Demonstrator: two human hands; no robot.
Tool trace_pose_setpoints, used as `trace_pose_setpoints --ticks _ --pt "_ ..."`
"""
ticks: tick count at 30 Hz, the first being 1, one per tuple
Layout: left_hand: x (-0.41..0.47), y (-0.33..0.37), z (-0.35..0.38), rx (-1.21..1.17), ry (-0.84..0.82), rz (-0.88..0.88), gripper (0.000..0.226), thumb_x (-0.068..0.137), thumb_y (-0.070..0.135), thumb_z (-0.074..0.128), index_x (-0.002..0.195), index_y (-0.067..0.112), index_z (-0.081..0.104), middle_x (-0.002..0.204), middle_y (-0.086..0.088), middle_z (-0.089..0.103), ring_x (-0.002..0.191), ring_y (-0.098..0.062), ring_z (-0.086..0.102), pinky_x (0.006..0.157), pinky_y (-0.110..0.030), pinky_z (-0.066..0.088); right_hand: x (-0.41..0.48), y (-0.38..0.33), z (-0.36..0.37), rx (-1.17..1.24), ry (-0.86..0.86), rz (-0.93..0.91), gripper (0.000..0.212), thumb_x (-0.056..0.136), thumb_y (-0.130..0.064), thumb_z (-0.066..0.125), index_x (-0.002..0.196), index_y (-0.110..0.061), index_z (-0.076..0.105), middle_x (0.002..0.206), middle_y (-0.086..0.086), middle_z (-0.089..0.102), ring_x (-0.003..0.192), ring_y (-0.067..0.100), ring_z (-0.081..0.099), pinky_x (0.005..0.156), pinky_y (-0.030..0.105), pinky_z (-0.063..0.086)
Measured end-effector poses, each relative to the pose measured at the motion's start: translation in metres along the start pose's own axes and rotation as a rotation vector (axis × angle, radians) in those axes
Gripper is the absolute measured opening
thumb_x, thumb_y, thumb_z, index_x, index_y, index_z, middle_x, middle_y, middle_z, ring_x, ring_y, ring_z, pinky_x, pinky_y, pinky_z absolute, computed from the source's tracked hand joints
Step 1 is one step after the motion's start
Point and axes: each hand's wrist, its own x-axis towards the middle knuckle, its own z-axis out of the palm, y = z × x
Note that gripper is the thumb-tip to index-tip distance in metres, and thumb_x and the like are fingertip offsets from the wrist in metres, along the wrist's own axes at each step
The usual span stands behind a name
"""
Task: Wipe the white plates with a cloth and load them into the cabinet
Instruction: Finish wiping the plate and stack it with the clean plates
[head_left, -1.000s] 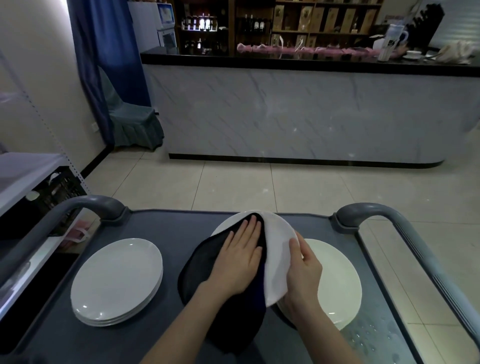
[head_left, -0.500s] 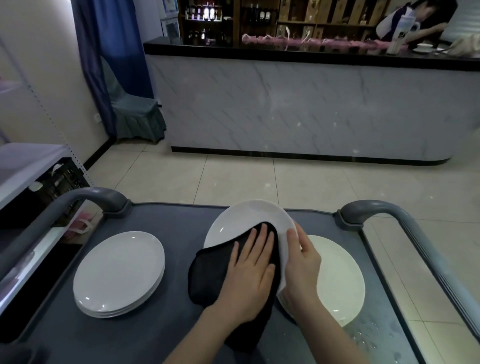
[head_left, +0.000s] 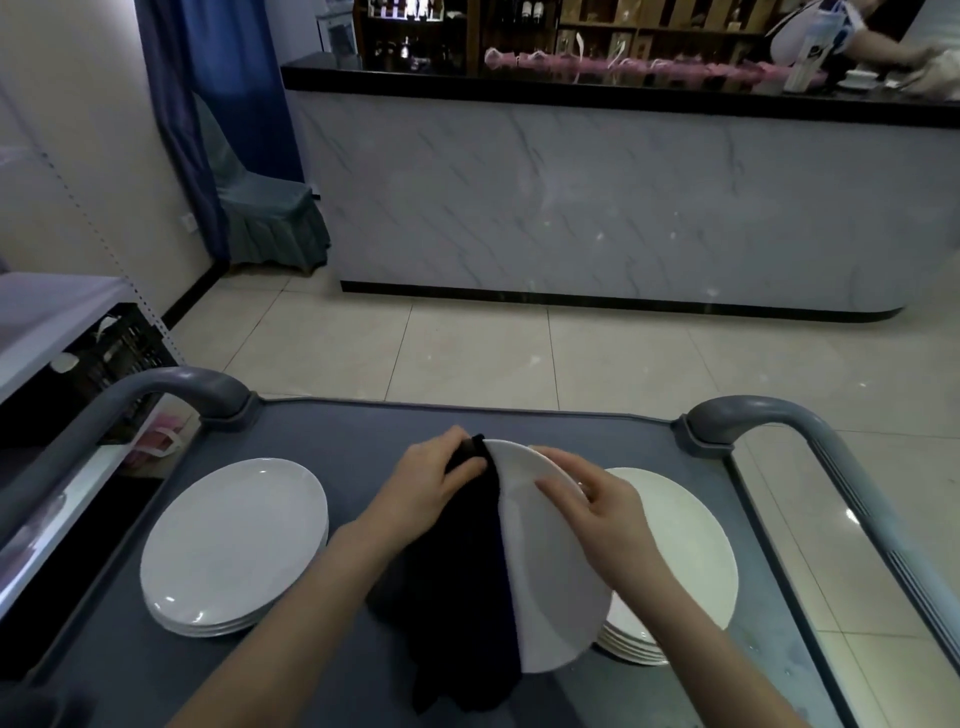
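Observation:
A white plate (head_left: 556, 582) is held tilted on edge over the middle of the grey cart top (head_left: 363, 431). My right hand (head_left: 597, 509) grips its right rim. My left hand (head_left: 431, 483) pinches a black cloth (head_left: 457, 597) against the plate's top edge, and the cloth hangs down over the plate's left side. One stack of white plates (head_left: 234, 545) lies on the cart's left, another stack (head_left: 680, 551) on the right, partly behind the held plate.
Curved grey cart handles stand at the left (head_left: 171, 384) and the right (head_left: 769, 415). A low cabinet with a dark crate (head_left: 119, 358) is at the left. A marble bar counter (head_left: 597, 208) runs across the tiled floor ahead, with a person (head_left: 883, 41) behind it.
The plate has turned further onto its edge. My left hand moved from flat on the plate's face up to its top rim, drawing the cloth with it. My right hand shifted along the right rim.

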Motion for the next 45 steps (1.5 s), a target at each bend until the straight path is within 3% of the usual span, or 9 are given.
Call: trace_pose_setpoints --ticks 4,9,15,20,24,32,35,40,45 --pt "0.004 0.002 -0.008 -0.057 -0.023 0.057 0.035 0.089 0.022 0.07 0.067 0.039 0.049 0.059 0.018 0.055 0.058 0.006 0.049 0.058 -0.012 0.035 0.019 0.0 -0.008 -0.206 -0.095 -0.025 0.009 0.093 -0.029 0.064 0.096 -0.037 0.069 0.09 -0.025 0.07 0.088 -0.006 0.062 0.074 0.012 0.045" --pt "0.0 -0.001 -0.001 -0.142 -0.032 0.086 0.027 0.084 0.021 0.076 0.071 0.037 0.059 0.058 0.019 0.055 0.057 0.003 0.048 0.057 -0.013 0.035 0.033 -0.002 -0.004 -0.285 -0.248 -0.099 0.011 0.095 -0.034 0.06 0.093 -0.041 0.069 0.088 -0.028 0.068 0.086 -0.004 0.063 0.073 0.009 0.042" --pt "-0.011 -0.018 0.007 -0.256 0.248 -0.146 0.025 0.087 0.018 0.07 0.067 0.013 0.057 0.056 0.011 0.048 0.053 0.0 0.039 0.052 -0.02 0.031 0.029 0.001 0.0 -0.096 -0.074 -0.084 0.018 0.096 -0.026 0.061 0.096 -0.041 0.072 0.097 -0.03 0.07 0.095 -0.007 0.064 0.078 0.007 0.043" --pt "-0.03 -0.033 0.018 -0.497 0.386 -0.378 0.037 0.096 0.017 0.059 0.062 0.016 0.044 0.058 0.004 0.039 0.056 -0.009 0.031 0.055 -0.03 0.024 0.016 0.007 0.004 0.142 0.195 0.053 0.023 0.096 -0.025 0.06 0.09 -0.042 0.074 0.093 -0.023 0.073 0.087 -0.006 0.064 0.068 0.005 0.044" --pt "-0.028 -0.035 0.007 -0.395 0.318 -0.34 0.037 0.093 0.016 0.062 0.06 0.012 0.046 0.055 0.008 0.041 0.054 -0.007 0.032 0.053 -0.029 0.026 0.01 0.009 0.004 0.11 0.159 0.07 0.023 0.097 -0.025 0.058 0.093 -0.042 0.074 0.092 -0.021 0.072 0.085 -0.004 0.063 0.066 0.005 0.043" --pt "-0.007 -0.011 -0.011 -0.13 -0.006 -0.038 0.04 0.086 0.015 0.071 0.057 0.031 0.048 0.049 0.016 0.046 0.051 0.001 0.041 0.051 -0.016 0.03 0.022 -0.01 0.001 -0.153 -0.198 -0.113 0.017 0.096 -0.026 0.061 0.097 -0.039 0.072 0.092 -0.026 0.072 0.089 -0.006 0.065 0.077 0.012 0.045" --pt "-0.015 -0.013 -0.006 -0.318 0.138 -0.159 0.033 0.088 0.013 0.068 0.06 0.021 0.054 0.052 0.016 0.045 0.051 0.0 0.037 0.051 -0.02 0.029 0.023 -0.013 -0.006 -0.06 -0.12 -0.105 0.017 0.096 -0.024 0.061 0.1 -0.034 0.074 0.097 -0.025 0.072 0.093 -0.006 0.065 0.078 0.009 0.045" --pt "-0.036 -0.014 0.013 -0.579 0.458 -0.455 0.034 0.095 0.027 0.06 0.064 0.016 0.053 0.06 0.003 0.05 0.058 -0.01 0.039 0.055 -0.027 0.031 0.004 -0.007 0.003 0.209 0.274 0.02 0.022 0.097 -0.027 0.059 0.095 -0.043 0.074 0.095 -0.02 0.073 0.085 -0.004 0.065 0.068 0.01 0.048" --pt "-0.048 -0.012 0.008 -0.516 0.459 -0.381 0.035 0.094 0.023 0.061 0.063 0.012 0.05 0.056 0.005 0.047 0.057 -0.01 0.038 0.051 -0.026 0.029 0.001 0.001 -0.011 0.073 0.065 0.065 0.005 0.094 -0.038 0.062 0.097 -0.041 0.063 0.091 -0.016 0.07 0.081 0.005 0.065 0.068 0.024 0.048"
